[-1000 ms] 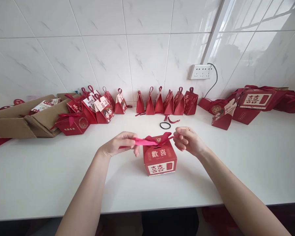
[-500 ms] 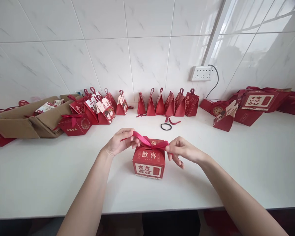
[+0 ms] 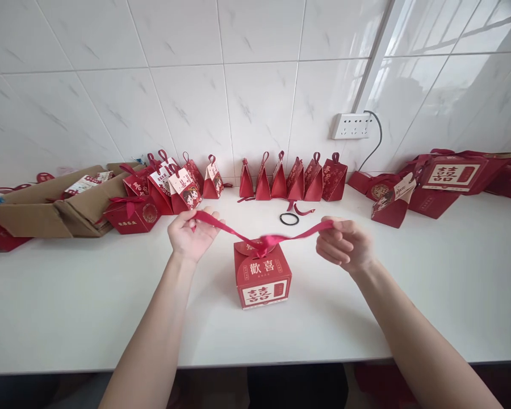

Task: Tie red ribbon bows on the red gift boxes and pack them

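A red gift box [image 3: 262,275] with gold and white lettering stands on the white table in front of me. A red ribbon [image 3: 300,233] is looped together above the top of the box. My left hand [image 3: 195,233] pinches one end of it between thumb and finger, up and to the left of the box. On the other side, my right hand [image 3: 344,243] grips the opposite end, its other fingers curled. Both ends are drawn out wide, and neither hand touches the box itself.
Small red triangular boxes [image 3: 296,180] line the tiled wall. A black ring [image 3: 289,219] lies before them. Brown cardboard [image 3: 29,216] and a red box [image 3: 132,217] are at left; stacked red boxes [image 3: 434,201] at right. A power strip [image 3: 351,126] is on the wall.
My hands have moved apart, the left to the left and up, the right to the right and up. The ribbon is stretched wider, and the box has turned a little.
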Tool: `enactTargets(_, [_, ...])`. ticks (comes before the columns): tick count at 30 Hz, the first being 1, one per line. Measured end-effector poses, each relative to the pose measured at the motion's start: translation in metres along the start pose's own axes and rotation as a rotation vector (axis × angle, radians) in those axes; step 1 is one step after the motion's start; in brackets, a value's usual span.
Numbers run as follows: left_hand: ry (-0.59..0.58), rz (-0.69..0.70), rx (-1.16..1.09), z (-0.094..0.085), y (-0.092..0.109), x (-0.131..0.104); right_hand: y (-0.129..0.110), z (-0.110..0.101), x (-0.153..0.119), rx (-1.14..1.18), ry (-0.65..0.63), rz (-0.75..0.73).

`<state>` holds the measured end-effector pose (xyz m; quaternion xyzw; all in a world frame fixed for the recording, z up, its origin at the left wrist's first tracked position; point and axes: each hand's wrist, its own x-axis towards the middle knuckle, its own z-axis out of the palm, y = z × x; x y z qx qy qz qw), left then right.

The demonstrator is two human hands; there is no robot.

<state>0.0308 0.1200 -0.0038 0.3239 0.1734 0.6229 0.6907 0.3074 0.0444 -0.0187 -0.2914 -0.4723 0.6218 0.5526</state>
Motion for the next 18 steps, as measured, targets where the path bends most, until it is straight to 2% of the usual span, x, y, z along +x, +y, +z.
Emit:
enactTargets(8, [0.375, 0.206, -0.19, -0.008, 0.009, 0.011, -0.01, -0.011, -0.001, -0.058, 0.348, -0.251])
enactTargets(10, [0.42, 0.223, -0.19, -0.011, 0.009, 0.013, -0.01, -0.012, 0.0, -0.035, 0.406, -0.305])
enactTargets(13, [0.363, 0.237, -0.179, -0.014, 0.007, 0.014, -0.01, -0.012, 0.0, 0.057, 0.406, -0.326])
enactTargets(18, [0.221, 0.211, -0.124, -0.009, 0.0, 0.009, -0.01, -0.015, -0.004, 0.395, 0.178, -0.341])
